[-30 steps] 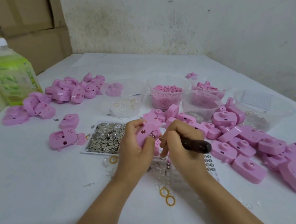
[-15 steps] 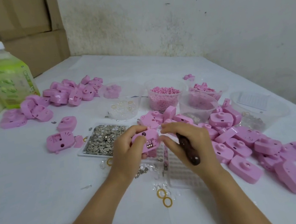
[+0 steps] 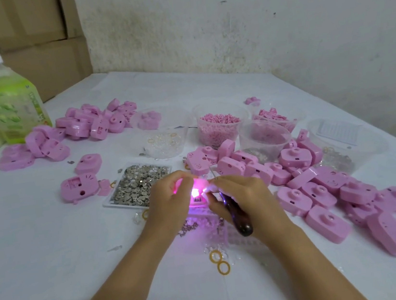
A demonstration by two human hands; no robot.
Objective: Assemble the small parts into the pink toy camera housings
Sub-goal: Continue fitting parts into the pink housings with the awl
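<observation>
A pink-violet glow now shines from the pink housing (image 3: 197, 193) in our hands, unlit half a second ago. We work at a white-covered table (image 3: 55, 256) strewn with loose housings (image 3: 321, 194), beside a stained white wall (image 3: 276, 26) and cardboard boxes (image 3: 41, 57). Our left hand (image 3: 172, 208) clasps the housing just above mid-table; our right hand (image 3: 247, 196) curls round a dark-handled tool (image 3: 239, 220), fingertips (image 3: 211, 189) touching the housing.

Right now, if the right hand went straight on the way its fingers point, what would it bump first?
Probably the glowing pink housing held by the left hand. The right hand, gripping a dark-handled tool, points left at it and seems to touch it.
</observation>
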